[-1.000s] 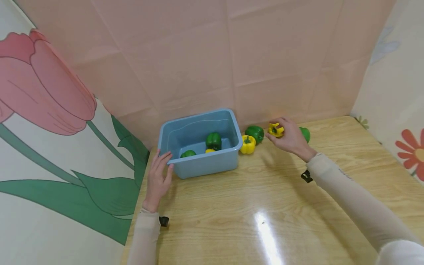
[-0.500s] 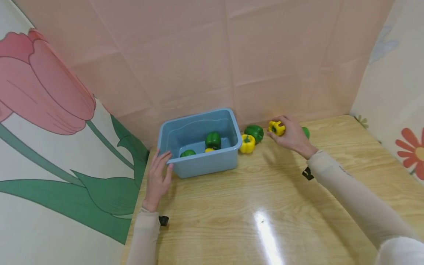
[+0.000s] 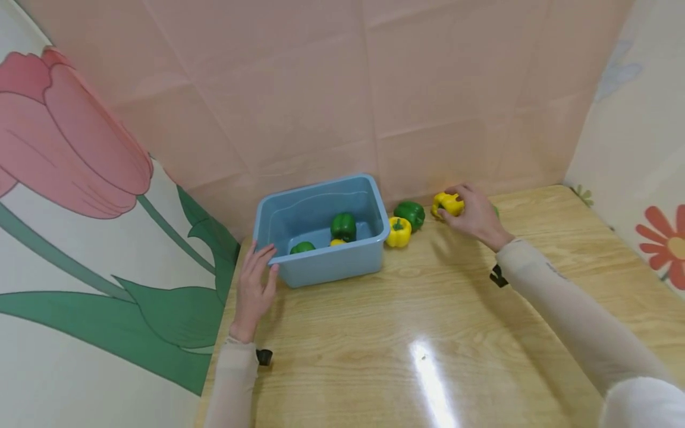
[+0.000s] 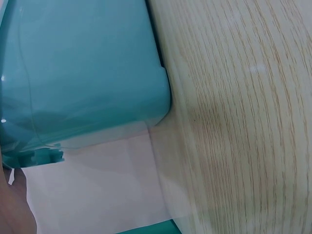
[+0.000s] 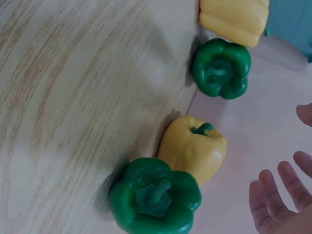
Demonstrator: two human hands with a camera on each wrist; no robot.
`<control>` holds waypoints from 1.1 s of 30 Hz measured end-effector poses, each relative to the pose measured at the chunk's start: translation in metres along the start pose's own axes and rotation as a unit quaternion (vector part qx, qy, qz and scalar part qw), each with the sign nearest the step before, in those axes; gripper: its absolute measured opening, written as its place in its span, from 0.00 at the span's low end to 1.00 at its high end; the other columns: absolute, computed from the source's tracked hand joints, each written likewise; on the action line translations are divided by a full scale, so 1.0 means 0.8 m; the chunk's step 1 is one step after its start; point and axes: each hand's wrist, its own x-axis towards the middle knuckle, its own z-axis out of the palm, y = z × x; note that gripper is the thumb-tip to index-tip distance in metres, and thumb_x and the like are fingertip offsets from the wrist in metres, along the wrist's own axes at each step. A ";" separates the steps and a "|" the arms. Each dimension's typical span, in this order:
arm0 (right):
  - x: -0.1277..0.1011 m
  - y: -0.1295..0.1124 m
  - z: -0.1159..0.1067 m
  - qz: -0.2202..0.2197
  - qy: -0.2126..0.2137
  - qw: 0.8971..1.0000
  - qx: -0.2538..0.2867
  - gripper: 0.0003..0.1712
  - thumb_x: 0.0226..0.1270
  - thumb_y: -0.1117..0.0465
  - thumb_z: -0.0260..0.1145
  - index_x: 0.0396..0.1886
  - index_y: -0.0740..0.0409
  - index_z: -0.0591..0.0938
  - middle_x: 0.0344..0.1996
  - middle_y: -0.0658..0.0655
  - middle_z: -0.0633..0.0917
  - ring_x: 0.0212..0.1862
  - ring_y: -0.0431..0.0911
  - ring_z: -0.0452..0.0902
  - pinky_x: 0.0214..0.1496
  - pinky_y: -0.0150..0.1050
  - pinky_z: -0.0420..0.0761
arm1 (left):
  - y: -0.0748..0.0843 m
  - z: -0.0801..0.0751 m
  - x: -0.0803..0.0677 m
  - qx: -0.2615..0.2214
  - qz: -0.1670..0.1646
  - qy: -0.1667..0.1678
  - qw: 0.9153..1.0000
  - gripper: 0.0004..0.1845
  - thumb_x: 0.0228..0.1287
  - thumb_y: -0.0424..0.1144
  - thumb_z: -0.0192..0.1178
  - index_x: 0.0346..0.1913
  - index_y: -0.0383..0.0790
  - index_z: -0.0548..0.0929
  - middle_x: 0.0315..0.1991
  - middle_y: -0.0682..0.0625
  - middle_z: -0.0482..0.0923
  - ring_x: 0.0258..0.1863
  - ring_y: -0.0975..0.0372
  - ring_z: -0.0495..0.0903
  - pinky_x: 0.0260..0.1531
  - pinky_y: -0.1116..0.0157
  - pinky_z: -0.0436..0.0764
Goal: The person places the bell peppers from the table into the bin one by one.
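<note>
As the right hand (image 3: 475, 215) has been shifted slightly rightward over the last second, more of the yellow pepper (image 3: 449, 203) is bared, and the outermost green pepper (image 5: 155, 197) is nearly hidden from the head view. The right fingers are held spread, with nothing pinched in the right wrist view — the yellow pepper is seen at the back of the worktop (image 3: 348, 345), close beside that green one. Its grip is therefore judged not to be secured. The left hand (image 3: 255, 290) is laid loosely over the rim of the blue bin (image 3: 332, 266), where other peppers (image 3: 343, 226) are contained.
</note>
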 end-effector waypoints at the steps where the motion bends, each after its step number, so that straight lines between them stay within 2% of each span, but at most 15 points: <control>1: 0.001 0.002 0.001 -0.001 0.003 1.000 -0.002 0.31 0.66 0.58 0.77 0.64 0.69 0.80 0.60 0.71 0.80 0.58 0.69 0.78 0.57 0.69 0.82 | 0.000 0.000 0.000 0.000 0.001 0.001 1.000 0.18 0.77 0.33 0.62 0.66 0.35 0.84 0.68 0.40 0.81 0.79 0.35 0.65 0.83 0.45 0.62; 11: 0.004 0.012 0.005 0.001 0.007 1.000 -0.017 0.30 0.68 0.56 0.75 0.63 0.69 0.81 0.60 0.71 0.80 0.59 0.69 0.76 0.60 0.69 0.79 | -0.003 0.002 -0.002 0.004 0.004 0.001 1.000 0.17 0.78 0.33 0.62 0.64 0.32 0.84 0.68 0.40 0.82 0.78 0.34 0.65 0.83 0.45 0.63; 17: 0.003 0.019 0.008 0.001 -0.002 1.000 -0.031 0.31 0.67 0.58 0.76 0.63 0.71 0.80 0.60 0.72 0.79 0.59 0.70 0.75 0.60 0.71 0.78 | -0.002 0.001 -0.002 0.003 0.003 0.000 1.000 0.18 0.78 0.34 0.61 0.66 0.35 0.84 0.68 0.40 0.81 0.79 0.35 0.65 0.83 0.45 0.62; 27: 0.003 0.043 0.014 -0.034 0.021 0.995 -0.087 0.30 0.63 0.58 0.78 0.60 0.72 0.81 0.58 0.73 0.80 0.59 0.70 0.75 0.62 0.70 0.76 | -0.003 0.001 -0.001 0.004 0.002 -0.001 1.000 0.18 0.79 0.35 0.61 0.67 0.38 0.84 0.68 0.41 0.81 0.78 0.35 0.65 0.83 0.44 0.62; 33: 0.003 0.052 0.015 -0.033 0.021 0.992 -0.121 0.31 0.64 0.56 0.77 0.60 0.71 0.81 0.60 0.75 0.79 0.61 0.73 0.72 0.65 0.71 0.73 | -0.002 0.001 -0.001 0.003 0.000 -0.002 1.000 0.18 0.79 0.35 0.61 0.65 0.32 0.84 0.68 0.40 0.81 0.79 0.35 0.65 0.83 0.44 0.62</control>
